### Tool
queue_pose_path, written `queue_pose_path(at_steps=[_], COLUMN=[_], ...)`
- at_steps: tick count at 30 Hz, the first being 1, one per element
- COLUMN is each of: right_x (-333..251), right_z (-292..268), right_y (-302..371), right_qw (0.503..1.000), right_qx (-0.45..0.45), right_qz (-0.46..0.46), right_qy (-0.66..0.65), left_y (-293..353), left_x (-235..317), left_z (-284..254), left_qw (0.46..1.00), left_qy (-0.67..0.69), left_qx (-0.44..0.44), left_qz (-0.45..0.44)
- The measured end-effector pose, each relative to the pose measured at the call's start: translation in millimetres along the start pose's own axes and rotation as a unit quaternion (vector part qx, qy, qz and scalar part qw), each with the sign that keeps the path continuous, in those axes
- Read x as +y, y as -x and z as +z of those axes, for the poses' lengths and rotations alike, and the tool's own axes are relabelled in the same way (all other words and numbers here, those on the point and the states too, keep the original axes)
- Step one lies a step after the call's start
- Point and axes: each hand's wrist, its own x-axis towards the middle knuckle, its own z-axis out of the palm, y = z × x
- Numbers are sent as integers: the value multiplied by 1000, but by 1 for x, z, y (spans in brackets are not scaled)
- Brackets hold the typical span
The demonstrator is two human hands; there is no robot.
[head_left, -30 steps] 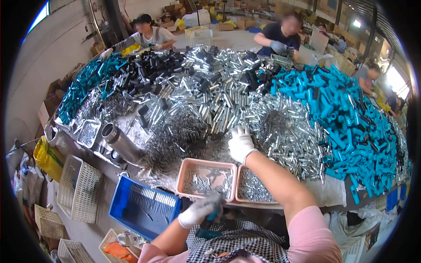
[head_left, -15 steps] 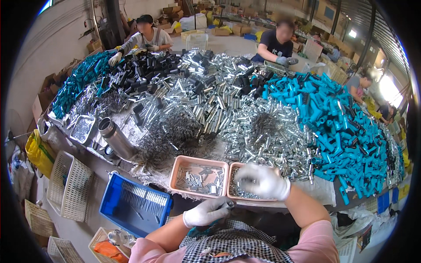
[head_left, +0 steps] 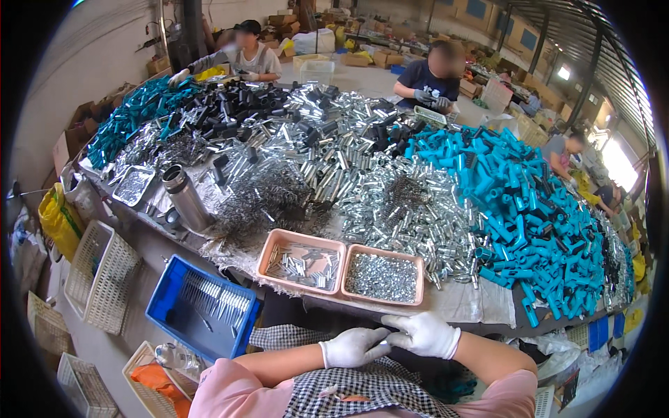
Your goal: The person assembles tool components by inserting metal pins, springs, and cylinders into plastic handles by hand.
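Observation:
Both my hands, in white gloves, meet low in front of the checked apron (head_left: 334, 386). My left hand (head_left: 352, 347) is closed, its fingertips against those of my right hand (head_left: 426, 334). The right fingers pinch inward at the same spot; what lies between them is too small and covered to name. Just beyond the hands, at the table's near edge, stand two pink trays. The left tray (head_left: 263, 268) holds loose silvery pins, the right tray (head_left: 419, 279) many tiny metal parts.
Metal parts (head_left: 411, 230), dark springs (head_left: 261, 191) and teal plastic handles (head_left: 516, 202) are heaped over the table. A steel flask (head_left: 187, 202) stands at left. A blue bin (head_left: 164, 313) and white baskets (head_left: 104, 279) sit below the left edge. Co-workers (head_left: 432, 76) sit across.
My right hand has come back from the right pink tray to my left hand. The dark grey tube-shaped part seen in my left hand is now out of sight. My view has shifted slightly.

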Motion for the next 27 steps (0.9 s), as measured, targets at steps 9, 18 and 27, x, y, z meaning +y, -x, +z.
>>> queue_pose_path(at_steps=[9, 18, 27], right_x=[-5, -13, -6], right_z=[-4, -12, -8], right_y=[12, 8, 8], right_qw=[999, 997, 1000], right_qx=[29, 54, 29], right_qz=[-19, -24, -8], right_qy=[-29, -57, 3], left_y=[4, 7, 9], left_x=[6, 6, 0], left_z=[-1, -5, -3], left_qw=[999, 999, 998], left_qy=[-19, 2, 1], left_qx=[21, 30, 51], left_qz=[-17, -27, -40])
